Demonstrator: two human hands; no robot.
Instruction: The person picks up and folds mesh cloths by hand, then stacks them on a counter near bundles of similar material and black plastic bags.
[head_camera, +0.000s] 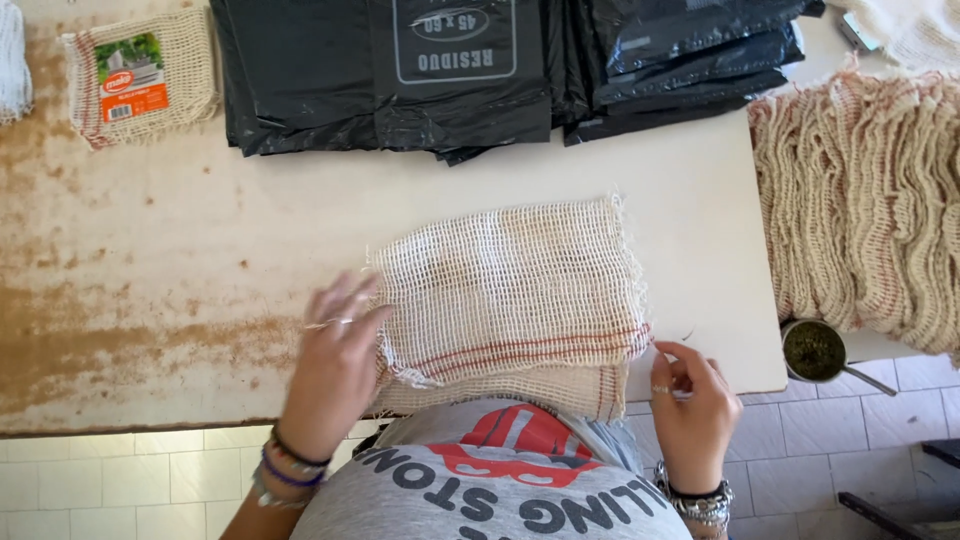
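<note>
1. Mesh cloth (510, 290): folded, lying at the table's (180, 250) near edge.
2. Left hand (335, 365): fingers spread flat on the cloth's left edge, pinning the fold; nothing gripped.
3. Right hand (692, 400): loosely curled beside the cloth's right corner, holding nothing visible.
4. Black bags (400, 70): stacked behind.

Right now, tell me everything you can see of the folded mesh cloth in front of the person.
The folded mesh cloth is off-white, open-weave netting, cotton by the look of it, with thin red stripes near its lower edge and frayed threads at the right side. It lies flat in several layers on the worn white table, its near edge hanging over the table's front. The left hand rests on its left edge; the right hand is at its lower right corner, contact unclear.
</note>
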